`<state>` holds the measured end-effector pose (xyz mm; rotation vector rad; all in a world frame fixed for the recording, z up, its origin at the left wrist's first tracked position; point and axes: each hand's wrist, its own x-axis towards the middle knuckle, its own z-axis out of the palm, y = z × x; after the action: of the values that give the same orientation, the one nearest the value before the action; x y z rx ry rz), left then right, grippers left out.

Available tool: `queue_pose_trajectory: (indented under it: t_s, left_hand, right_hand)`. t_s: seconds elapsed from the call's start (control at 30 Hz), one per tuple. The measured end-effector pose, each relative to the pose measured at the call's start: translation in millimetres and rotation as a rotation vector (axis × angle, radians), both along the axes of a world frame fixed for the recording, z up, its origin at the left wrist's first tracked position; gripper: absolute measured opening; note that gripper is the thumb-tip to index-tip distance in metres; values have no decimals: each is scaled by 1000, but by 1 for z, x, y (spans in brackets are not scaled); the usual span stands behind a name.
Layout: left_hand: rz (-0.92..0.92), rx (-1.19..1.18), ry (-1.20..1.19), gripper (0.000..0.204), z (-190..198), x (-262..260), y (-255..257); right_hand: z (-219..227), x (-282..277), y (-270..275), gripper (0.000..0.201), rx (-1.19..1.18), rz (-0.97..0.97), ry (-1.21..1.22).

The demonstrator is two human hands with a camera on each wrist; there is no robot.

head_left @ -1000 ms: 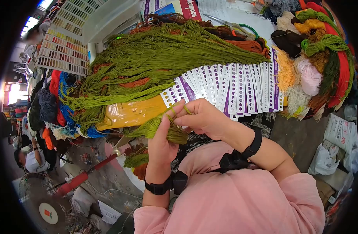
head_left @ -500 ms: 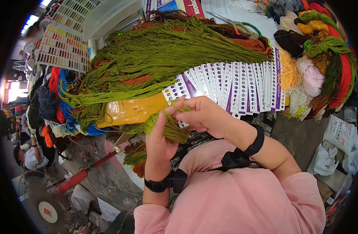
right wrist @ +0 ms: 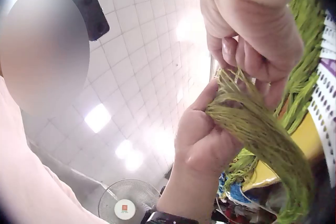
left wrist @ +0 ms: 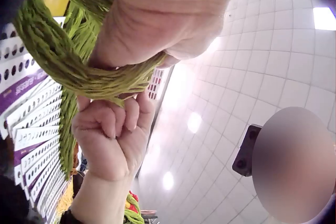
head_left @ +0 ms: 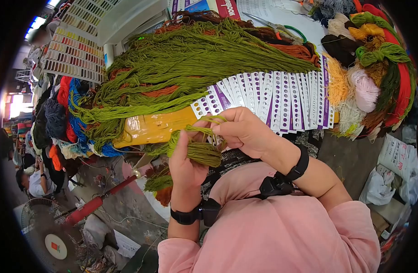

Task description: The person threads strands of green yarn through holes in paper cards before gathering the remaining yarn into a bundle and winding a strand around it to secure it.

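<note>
In the head view my left hand grips a small skein of olive-green yarn, which hangs over its palm and fingers. My right hand pinches a few strands at the skein's upper end, close by the left fingertips. The right wrist view shows loose strands rising from the skein to the right fingers. Seen from the left wrist, the yarn bundle curves round below the left hand, with the curled right fingers just beneath it.
A wide heap of olive-green yarn covers the table beyond the hands. Fanned white-and-purple punched cards and a yellow taped block lie nearer. Scissors, colour-sample cards and coloured skeins surround them; a fan stands lower left.
The right hand has shifted slightly up and to the right, away from the left fingertips, drawing a loop of strands out. The left hand keeps its grip on the skein.
</note>
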<state>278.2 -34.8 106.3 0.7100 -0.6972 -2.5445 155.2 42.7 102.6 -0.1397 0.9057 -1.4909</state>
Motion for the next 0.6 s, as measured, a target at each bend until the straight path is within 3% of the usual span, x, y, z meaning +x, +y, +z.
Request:
queue_pose_trajectory:
  t_s: [0.03,0.13,0.33,0.6]
  left_hand:
    - [16,44,13,37,-2,2,0]
    - [81,-282,-112,23,-9,6,8]
    - [253,-148,-147,12,-4,2,12]
    - [201,-87,-93,12,1,-1,9]
  right_hand:
    - [-2,-1,0,6,-5,-2,-7]
    - [-2,3,-1,6,27,10,165]
    - [1,1,0,4,-34,-6,184]
    - [1,1,-1,7,-45,23,168]
